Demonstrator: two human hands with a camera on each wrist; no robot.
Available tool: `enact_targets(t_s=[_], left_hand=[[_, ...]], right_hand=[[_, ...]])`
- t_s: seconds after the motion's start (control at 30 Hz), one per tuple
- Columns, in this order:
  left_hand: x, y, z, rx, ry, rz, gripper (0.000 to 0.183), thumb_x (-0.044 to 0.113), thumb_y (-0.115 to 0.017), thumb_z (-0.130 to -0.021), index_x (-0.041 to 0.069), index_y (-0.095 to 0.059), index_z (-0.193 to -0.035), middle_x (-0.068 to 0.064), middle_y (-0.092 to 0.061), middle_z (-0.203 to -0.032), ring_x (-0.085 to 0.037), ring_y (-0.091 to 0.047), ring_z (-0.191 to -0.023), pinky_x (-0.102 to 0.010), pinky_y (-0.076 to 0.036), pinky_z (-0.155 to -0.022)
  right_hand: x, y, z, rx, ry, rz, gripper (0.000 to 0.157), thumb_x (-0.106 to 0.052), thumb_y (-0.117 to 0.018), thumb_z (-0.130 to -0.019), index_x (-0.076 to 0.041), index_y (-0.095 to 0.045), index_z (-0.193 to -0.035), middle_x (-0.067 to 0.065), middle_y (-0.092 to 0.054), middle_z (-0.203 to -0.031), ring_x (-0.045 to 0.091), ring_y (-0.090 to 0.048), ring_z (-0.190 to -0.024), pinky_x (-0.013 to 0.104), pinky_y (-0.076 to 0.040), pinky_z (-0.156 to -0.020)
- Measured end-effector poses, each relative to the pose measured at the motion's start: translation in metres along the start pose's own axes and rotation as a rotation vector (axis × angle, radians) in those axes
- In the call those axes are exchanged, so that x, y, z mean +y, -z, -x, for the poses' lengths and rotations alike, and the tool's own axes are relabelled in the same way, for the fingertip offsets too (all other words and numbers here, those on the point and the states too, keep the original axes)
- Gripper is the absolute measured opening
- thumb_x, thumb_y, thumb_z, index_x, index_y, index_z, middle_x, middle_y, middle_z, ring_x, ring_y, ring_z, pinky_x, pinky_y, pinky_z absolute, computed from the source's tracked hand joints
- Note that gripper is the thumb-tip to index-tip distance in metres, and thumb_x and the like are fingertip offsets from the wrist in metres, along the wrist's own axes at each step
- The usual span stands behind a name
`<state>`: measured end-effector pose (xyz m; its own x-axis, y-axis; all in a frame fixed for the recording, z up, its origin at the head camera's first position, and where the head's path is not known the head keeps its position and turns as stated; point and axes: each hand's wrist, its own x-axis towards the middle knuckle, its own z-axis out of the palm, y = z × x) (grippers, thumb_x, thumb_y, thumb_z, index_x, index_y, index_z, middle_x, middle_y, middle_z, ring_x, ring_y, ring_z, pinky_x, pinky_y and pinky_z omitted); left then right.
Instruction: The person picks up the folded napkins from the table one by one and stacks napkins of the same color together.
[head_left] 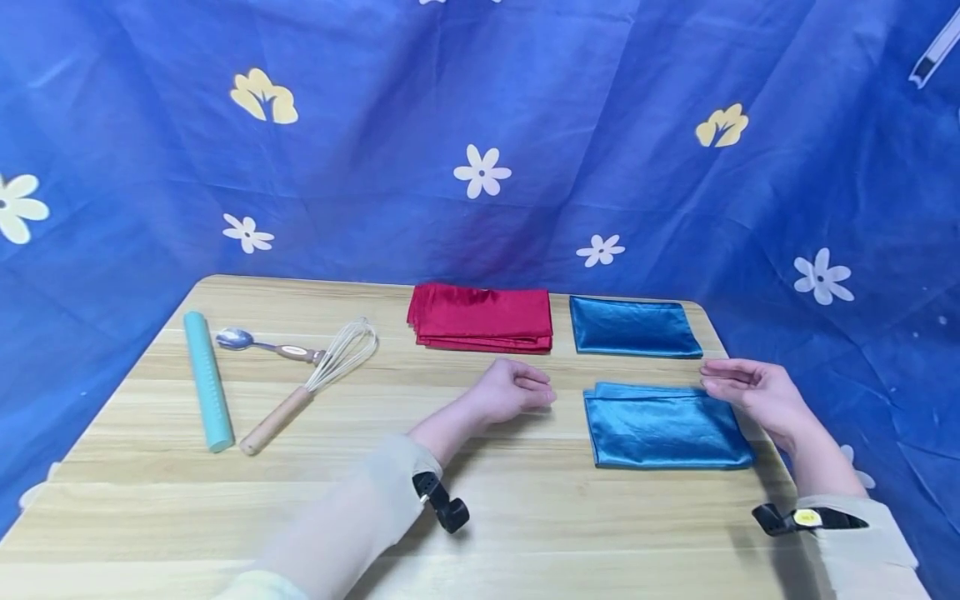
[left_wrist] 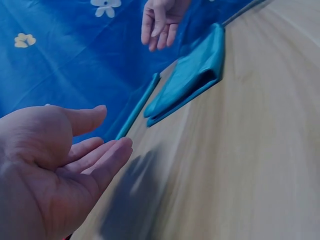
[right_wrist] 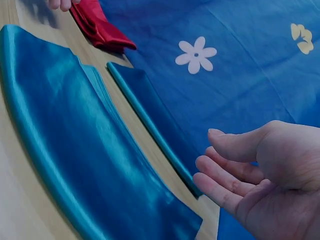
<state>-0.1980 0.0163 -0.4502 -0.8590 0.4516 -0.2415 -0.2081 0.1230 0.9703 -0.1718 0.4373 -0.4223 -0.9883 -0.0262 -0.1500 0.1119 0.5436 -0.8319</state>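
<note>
Bright blue cloth (head_left: 667, 429), folded flat

Lies right of centre in the head frame, on the wooden table (head_left: 517, 525). Right hand (head_left: 757, 396) hovers by its upper right corner, fingers loosely extended, thumb apart, pinching nothing. Left hand (head_left: 510, 392) well off its left edge, likewise relaxed and empty. Step in hand: probably between grips, the folds looking made. Next move, by judgement, calls for pinching the edges without loosening the folds. Beyond: darker blue cloth (head_left: 633, 327) above it, red cloth (head_left: 483, 315) upper centre; whisk (head_left: 279, 418), spoon (head_left: 292, 352), turquoise cylinder (head_left: 207, 382) at left.
</note>
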Motion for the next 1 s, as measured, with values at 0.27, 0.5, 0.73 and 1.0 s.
enact_targets(t_s=[0.27,0.5,0.73,1.0], left_hand=[[-0.006,-0.031,-0.012,0.011,0.078,0.120,0.040,-0.001,-0.075,-0.097,-0.021,-0.061,-0.129,-0.030,-0.074,-0.110,-0.039,-0.076,-0.100,-0.041,-0.063,-0.083],[-0.008,-0.047,-0.018,0.038,0.110,0.093,0.037,-0.001,-0.077,-0.096,-0.019,-0.064,-0.125,-0.024,-0.076,-0.100,-0.034,-0.078,-0.094,-0.039,-0.064,-0.078],[-0.007,-0.059,-0.024,0.038,0.153,0.144,0.041,0.000,-0.079,-0.094,-0.019,-0.062,-0.127,-0.021,-0.076,-0.097,-0.036,-0.077,-0.093,-0.040,-0.064,-0.079],[-0.009,-0.068,-0.031,0.020,0.190,0.194,0.047,-0.001,-0.079,-0.095,-0.020,-0.057,-0.132,-0.020,-0.075,-0.097,-0.031,-0.078,-0.092,-0.037,-0.064,-0.078]], right_hand=[[0.015,0.005,0.006,0.066,0.042,0.102,0.048,-0.016,-0.076,-0.101,0.011,-0.062,-0.138,0.033,-0.065,-0.133,-0.003,-0.069,-0.095,0.014,-0.056,-0.080],[0.021,0.005,0.005,0.078,-0.001,0.234,0.046,-0.013,-0.077,-0.099,0.013,-0.063,-0.134,0.032,-0.069,-0.125,0.021,-0.073,-0.100,0.016,-0.056,-0.073],[0.028,0.001,0.007,0.027,-0.104,0.289,0.058,-0.019,-0.080,-0.097,0.015,-0.057,-0.138,0.036,-0.064,-0.128,0.041,-0.066,-0.106,0.033,-0.060,-0.075],[0.032,-0.001,0.004,0.025,-0.182,0.299,0.065,-0.018,-0.082,-0.095,0.017,-0.052,-0.142,0.039,-0.057,-0.134,0.050,-0.058,-0.117,0.057,-0.056,-0.094]])
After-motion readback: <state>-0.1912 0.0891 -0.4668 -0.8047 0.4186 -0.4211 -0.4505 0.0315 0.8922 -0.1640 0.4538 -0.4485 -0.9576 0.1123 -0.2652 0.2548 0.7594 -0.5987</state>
